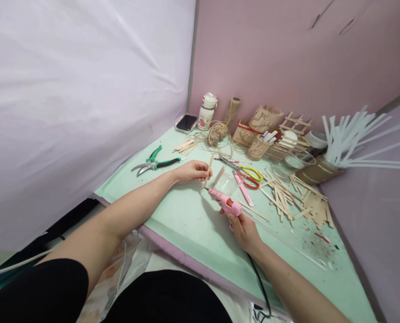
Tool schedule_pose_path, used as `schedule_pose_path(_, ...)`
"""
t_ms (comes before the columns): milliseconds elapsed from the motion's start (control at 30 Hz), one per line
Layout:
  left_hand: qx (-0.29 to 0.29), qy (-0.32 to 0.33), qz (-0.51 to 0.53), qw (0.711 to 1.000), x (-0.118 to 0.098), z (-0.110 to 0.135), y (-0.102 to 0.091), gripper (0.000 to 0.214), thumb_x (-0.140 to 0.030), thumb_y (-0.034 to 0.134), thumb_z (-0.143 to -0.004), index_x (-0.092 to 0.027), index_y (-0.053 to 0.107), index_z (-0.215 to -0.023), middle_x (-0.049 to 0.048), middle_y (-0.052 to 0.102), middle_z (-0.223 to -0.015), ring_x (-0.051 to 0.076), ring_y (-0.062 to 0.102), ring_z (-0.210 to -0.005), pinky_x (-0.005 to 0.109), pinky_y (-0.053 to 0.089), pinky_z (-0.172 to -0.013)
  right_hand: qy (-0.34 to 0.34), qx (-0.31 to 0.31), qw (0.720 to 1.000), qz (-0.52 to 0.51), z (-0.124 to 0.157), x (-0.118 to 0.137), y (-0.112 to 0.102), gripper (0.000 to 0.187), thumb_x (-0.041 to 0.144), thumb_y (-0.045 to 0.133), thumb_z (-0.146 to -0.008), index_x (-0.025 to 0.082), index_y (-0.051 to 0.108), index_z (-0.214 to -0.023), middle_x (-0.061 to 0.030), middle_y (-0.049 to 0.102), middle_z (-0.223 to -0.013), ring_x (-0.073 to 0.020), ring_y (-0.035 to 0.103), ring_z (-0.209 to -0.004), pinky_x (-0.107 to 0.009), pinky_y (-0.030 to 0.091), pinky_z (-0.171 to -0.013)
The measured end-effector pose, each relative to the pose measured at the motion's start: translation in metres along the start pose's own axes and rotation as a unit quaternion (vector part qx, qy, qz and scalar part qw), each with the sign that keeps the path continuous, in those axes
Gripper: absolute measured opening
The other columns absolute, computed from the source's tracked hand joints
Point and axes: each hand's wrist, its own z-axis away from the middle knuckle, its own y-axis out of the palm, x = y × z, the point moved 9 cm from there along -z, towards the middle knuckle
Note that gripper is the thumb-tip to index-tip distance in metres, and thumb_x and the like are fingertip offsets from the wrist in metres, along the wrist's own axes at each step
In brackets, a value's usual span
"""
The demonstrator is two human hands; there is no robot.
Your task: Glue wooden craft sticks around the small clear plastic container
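My left hand (193, 172) pinches a wooden craft stick (208, 171) held nearly upright above the table. In my right hand (241, 228) is a pink hot glue gun (224, 201), a long clear glue stick (284, 240) trailing from its back end. The gun's nozzle points up and left, at or very near the craft stick's lower end; whether they touch I cannot tell. Just right of the stick, another short stick piece (219, 175) stands tilted beside a clear plastic container (227, 185).
Green-handled pruning shears (154, 163) lie left of my left hand. Scissors (250, 176) and a pink pen-like tool (243, 190) lie to the right, near scattered craft sticks (282, 197). Twine (217, 133), a bottle (207, 112), a phone (186, 122) and white strips (348, 139) stand farther back.
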Motion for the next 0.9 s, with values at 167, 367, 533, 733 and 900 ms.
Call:
schedule_pose_path(167,0.01,-0.011,0.001,1.0,0.0028,0.0004,0.001,0.041,-0.042,0.085,-0.061,-0.009,0.069,-0.08,0.0018,0.064,-0.067,0.006,0.049,-0.053,0.02,0.036,-0.053,-0.008,-0.012,1.0,-0.003,0.0,0.0016,-0.0019,0.057,0.063,0.038,-0.092,0.017,0.071,-0.093,-0.0021,0.055,-0.058,-0.0168,0.052,-0.053,-0.026,0.043,-0.048)
schedule_pose_path(367,0.006,-0.01,0.003,1.0,0.0014,0.0003,0.0016,0.042,-0.043,0.085,-0.059,-0.009,0.069,-0.078,0.0013,0.063,-0.065,0.006,0.049,-0.053,0.02,0.036,-0.053,-0.005,-0.012,1.0,-0.009,0.0001,0.0008,-0.0018,0.057,0.064,0.037,-0.092,0.018,0.071,-0.093,-0.0015,0.054,-0.059,-0.0156,0.05,-0.051,-0.025,0.04,-0.044)
schedule_pose_path(533,-0.002,-0.005,0.004,1.0,-0.0009,0.0002,0.0006,0.038,-0.039,0.084,-0.062,-0.009,0.068,-0.078,0.0009,0.063,-0.065,0.005,0.049,-0.054,0.019,0.036,-0.053,-0.008,-0.001,1.0,-0.01,0.0001,0.0018,-0.0002,0.059,0.067,0.036,-0.091,0.018,0.071,-0.093,-0.0023,0.055,-0.058,-0.0184,0.055,-0.056,-0.027,0.043,-0.048)
schedule_pose_path(733,-0.002,-0.008,0.004,1.0,-0.0001,0.0004,0.0004,0.04,-0.041,0.085,-0.061,-0.009,0.068,-0.078,0.0011,0.063,-0.066,0.005,0.049,-0.054,0.019,0.036,-0.053,-0.011,-0.004,1.0,-0.004,0.001,0.0022,-0.0007,0.06,0.066,0.036,-0.091,0.017,0.071,-0.093,-0.003,0.057,-0.06,-0.0182,0.055,-0.056,-0.027,0.044,-0.049)
schedule_pose_path(900,0.006,-0.012,0.004,1.0,0.0011,0.0005,0.0025,0.042,-0.042,0.085,-0.059,-0.009,0.068,-0.078,0.0015,0.064,-0.065,0.005,0.048,-0.052,0.02,0.036,-0.052,-0.009,-0.013,1.0,-0.008,0.0006,0.0008,-0.0024,0.058,0.064,0.037,-0.092,0.017,0.071,-0.099,-0.0029,0.057,-0.062,-0.0172,0.053,-0.054,-0.026,0.042,-0.047)
